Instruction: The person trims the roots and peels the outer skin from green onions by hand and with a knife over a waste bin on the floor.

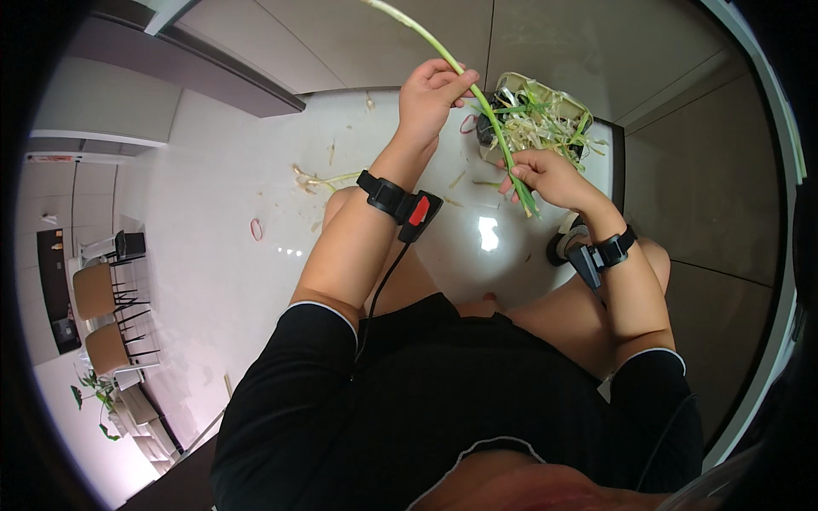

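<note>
A long green onion [434, 43] stretches between both hands, its pale end up at the top edge of the view and its green leaf tips pointing down. My left hand [434, 96] pinches the stalk partway along between thumb and fingers. Lower down, my right hand [540, 179] holds the green leaf end [523, 195]. Just behind the right hand stands a bin [578, 105] with a dark liner, heaped with peeled onion skins and leaf scraps [540, 124]. Part of the bin's front is hidden by the onion and the hand.
More green onion [326, 175] lies on the glossy floor [211, 179] beside my left knee. Rubber bands [256, 229] and peel bits are scattered about. Grey cabinet fronts [409, 38] rise ahead and on the right. Chairs [96, 290] and a plant [96, 389] stand far left.
</note>
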The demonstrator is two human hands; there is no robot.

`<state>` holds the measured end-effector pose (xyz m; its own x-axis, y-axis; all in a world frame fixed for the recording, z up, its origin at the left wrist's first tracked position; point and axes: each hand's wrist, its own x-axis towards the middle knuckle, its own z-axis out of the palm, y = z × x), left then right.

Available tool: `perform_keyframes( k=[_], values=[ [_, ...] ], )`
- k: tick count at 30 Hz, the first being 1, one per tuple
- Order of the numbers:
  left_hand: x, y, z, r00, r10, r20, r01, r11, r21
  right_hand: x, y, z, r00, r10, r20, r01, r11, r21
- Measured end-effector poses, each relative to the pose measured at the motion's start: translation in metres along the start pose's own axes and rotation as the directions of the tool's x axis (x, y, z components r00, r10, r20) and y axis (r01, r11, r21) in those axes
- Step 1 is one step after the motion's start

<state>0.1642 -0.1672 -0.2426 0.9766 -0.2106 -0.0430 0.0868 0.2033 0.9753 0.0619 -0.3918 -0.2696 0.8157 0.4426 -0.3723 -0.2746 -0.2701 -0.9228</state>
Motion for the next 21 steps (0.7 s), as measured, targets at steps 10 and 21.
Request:
perform_keyframes(
  k=[10,21],
  values=[
    [0.001,-0.009,0.012,0.996,0.027,0.084,-0.028,1.0,0.013,0.018,0.001,0.011,0.959,-0.161,-0.235,0.155,0.987,-0.041],
    [-0.012,-0.017,0.026,0.964,-0.081,0.253,0.062,0.995,0.08,0.01,-0.007,0.004,0.939,-0.218,-0.267,0.248,0.965,0.085]
  ],
)
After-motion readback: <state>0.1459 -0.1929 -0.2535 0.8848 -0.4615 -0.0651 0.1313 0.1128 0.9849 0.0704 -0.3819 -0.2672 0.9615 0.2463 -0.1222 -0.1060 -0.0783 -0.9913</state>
